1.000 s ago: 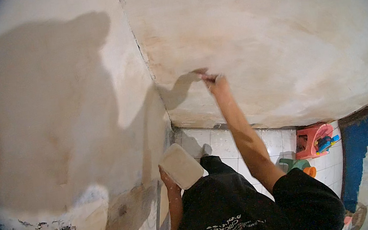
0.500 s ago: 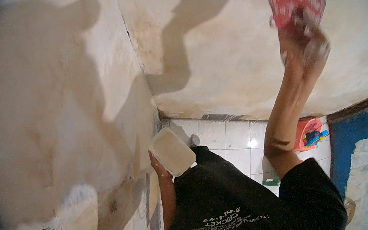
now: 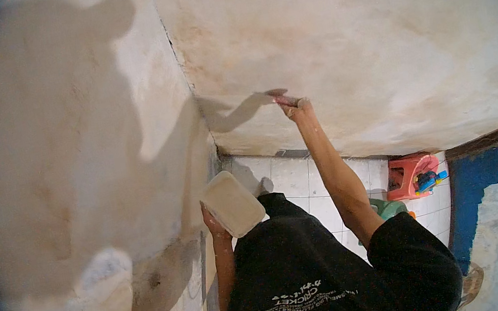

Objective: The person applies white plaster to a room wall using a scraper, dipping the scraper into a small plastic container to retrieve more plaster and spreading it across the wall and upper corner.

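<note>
My left hand (image 3: 212, 221) grips a whitish rectangular tub (image 3: 234, 204) by its left side, close to my body. The tub's inside looks pale and smooth; how full it is I cannot tell. My right arm reaches forward, and my right hand (image 3: 296, 109) is closed around a red putty spreader (image 3: 282, 99). Seen nearly edge-on, the spreader lies against or very near the lower part of the plastered wall (image 3: 369, 52) ahead. White smears mark the right hand.
A second wall (image 3: 84, 181) meets the first in a corner at the left. White floor tiles (image 3: 288, 175) lie below. To the right stand a red plastic stool (image 3: 404, 178) with a blue object (image 3: 438, 178), a green container (image 3: 387, 207) and a blue panel (image 3: 480, 174).
My right hand has swung down and left with the spreader, from high on the wall to its lower part. The spreader has turned edge-on. My left hand and the tub stay nearly still.
</note>
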A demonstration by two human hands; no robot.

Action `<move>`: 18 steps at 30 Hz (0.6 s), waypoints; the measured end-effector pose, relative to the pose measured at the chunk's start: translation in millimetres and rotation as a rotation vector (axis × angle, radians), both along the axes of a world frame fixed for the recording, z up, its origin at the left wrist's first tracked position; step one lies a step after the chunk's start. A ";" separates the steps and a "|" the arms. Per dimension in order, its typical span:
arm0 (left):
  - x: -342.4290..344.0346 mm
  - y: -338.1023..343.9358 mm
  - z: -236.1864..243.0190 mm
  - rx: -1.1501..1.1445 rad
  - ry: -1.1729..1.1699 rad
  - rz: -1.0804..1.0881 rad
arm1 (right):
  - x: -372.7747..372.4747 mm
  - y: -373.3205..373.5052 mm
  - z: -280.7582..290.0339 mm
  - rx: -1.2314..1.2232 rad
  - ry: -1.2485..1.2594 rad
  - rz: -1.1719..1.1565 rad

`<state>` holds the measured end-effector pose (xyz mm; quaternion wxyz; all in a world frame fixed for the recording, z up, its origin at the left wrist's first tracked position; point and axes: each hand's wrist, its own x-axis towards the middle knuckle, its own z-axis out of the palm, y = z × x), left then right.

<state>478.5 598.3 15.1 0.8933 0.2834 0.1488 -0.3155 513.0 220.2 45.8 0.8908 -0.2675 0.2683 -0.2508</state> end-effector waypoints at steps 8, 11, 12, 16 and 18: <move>-4.3 0.1 1.1 0.042 0.018 0.020 | -18.7 63.0 235.1 0.294 -0.161 -0.270; -1.4 -5.6 -0.8 0.030 0.055 0.002 | -32.2 83.7 272.6 0.178 -0.403 -0.256; -1.0 -6.0 -1.4 0.025 0.065 0.010 | -34.9 87.6 261.4 0.110 -0.335 -0.228; -4.8 6.2 -21.6 0.042 0.031 0.049 | -25.2 81.8 133.9 0.256 -0.174 -0.214; -8.6 10.6 3.5 0.102 0.028 0.074 | -15.6 57.8 24.9 0.189 -0.092 0.125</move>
